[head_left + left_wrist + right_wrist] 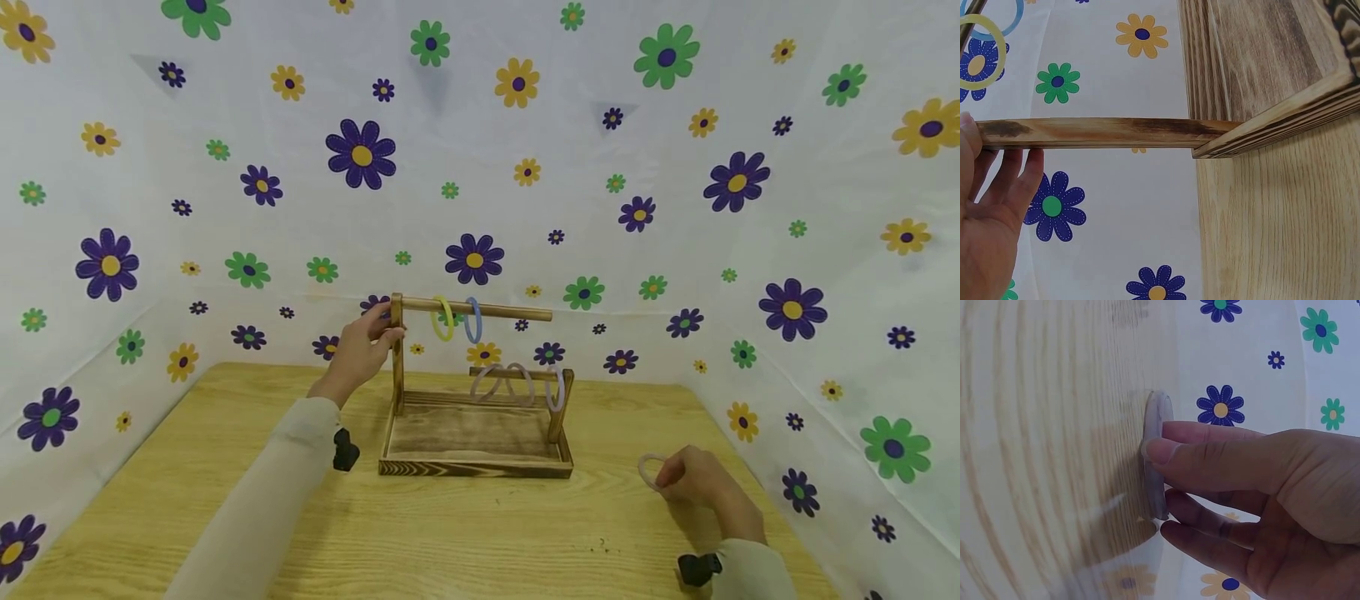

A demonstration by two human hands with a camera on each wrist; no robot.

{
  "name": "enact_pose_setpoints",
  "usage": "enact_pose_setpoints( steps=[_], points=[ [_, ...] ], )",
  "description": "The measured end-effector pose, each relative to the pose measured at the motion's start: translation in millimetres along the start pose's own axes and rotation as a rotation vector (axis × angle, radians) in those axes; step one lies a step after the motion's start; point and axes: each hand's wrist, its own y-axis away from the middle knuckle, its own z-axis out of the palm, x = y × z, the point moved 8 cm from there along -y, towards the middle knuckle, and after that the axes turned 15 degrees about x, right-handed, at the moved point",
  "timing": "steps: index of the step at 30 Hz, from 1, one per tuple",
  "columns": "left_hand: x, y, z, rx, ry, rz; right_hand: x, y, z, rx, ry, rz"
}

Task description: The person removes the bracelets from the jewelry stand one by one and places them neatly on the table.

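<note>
A wooden stand point(476, 469) with a tray base, two posts and two bars sits on the table. My left hand point(362, 354) holds its taller left post point(1110, 132) near the top, thumb on one side and fingers on the other. On the upper bar hang a yellow ring point(452, 327) and a blue ring point(477, 323). Pale purple rings point(561, 392) hang on the lower bar. Away to the right of the stand, my right hand point(697, 477) pinches a pale ring point(1155, 481) between thumb and fingers, close over the table.
The light wood table point(525, 542) meets white sheeting with printed flowers point(450, 225) at the back and both sides. The lower bar point(517, 374) comes off the shorter right post point(558, 425) toward the left. Small dark specks point(602, 546) mark the table's front right.
</note>
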Motion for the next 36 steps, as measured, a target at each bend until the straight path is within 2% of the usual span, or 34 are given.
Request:
enact_pose_setpoints(
  steps=[7, 15, 22, 32, 36],
  points=[
    [-3.3, 0.4, -1.2, 0.004, -0.006, -0.002, -4, 0, -8, 0.031, -0.017, 0.010],
    [-5.2, 0.4, -2.7, 0.010, -0.007, 0.000, -22, -2, -28, 0.170, -0.004, -0.105],
    [-2.2, -1.2, -1.4, 0.001, -0.007, 0.009, -43, -3, -43, 0.321, -0.044, -0.143],
    [-0.6, -1.3, -0.6, 0.004, 0.004, 0.007, -78, -13, -49, 0.352, -0.115, -0.130],
    [-1.3, -2.1, 0.3, 0.005, 0.007, 0.009, -97, -21, -51, 0.367, -0.149, -0.155]
  ],
)
